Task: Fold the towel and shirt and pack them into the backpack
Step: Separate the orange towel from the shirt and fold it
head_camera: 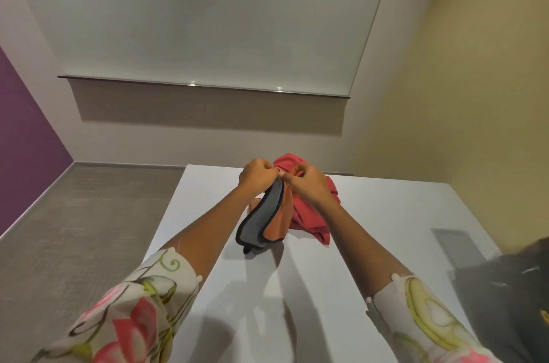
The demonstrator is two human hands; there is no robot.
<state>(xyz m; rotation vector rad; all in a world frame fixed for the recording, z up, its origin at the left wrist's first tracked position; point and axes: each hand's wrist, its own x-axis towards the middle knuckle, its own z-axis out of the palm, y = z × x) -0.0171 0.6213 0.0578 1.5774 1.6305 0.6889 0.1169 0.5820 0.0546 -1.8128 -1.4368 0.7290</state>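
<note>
An orange and grey towel (pixel 266 224) with a dark edge hangs above the white table (pixel 371 208), held up at its top. My left hand (pixel 257 177) and my right hand (pixel 309 184) meet there, both pinching the towel's upper edge close together. Its lower end droops near the tabletop. Behind it a red shirt (pixel 312 214) lies crumpled on the table, partly hidden by my right hand. A dark backpack (pixel 511 282) sits at the table's right edge, cut off by the frame.
The table's far edge lies just beyond the shirt, its left edge beside my left forearm. Grey floor, a purple wall and a whiteboard lie beyond.
</note>
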